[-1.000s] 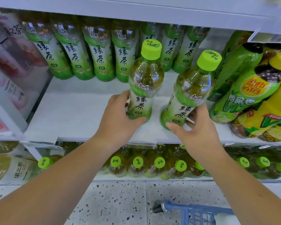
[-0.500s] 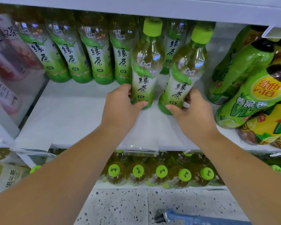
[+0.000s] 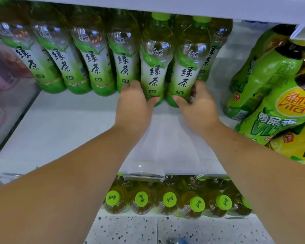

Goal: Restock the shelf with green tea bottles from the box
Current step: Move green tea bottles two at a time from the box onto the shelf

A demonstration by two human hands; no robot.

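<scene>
Hands at the back of a white shelf (image 3: pixel 63 131), each wrapped round the base of a green tea bottle.

Left hand (image 3: pixel 134 104) grips the left bottle (image 3: pixel 155 67) low down, thumb across its front; right hand (image 3: pixel 199 110) holds the right bottle (image 3: pixel 187 71) the same way. Both bottles stand upright, side by side, against the row of matching green tea bottles (image 3: pixel 93 67). Most fingers are hidden behind the bottles, and whether the bases rest on the shelf cannot be told. To the right lean lime tea bottles (image 3: pixel 264 80), cut off by the frame. Blurred pinkish packaging (image 3: pixel 5 71) sits at far left. Below, only green caps (image 3: pixel 169 199) show clearly.
</scene>
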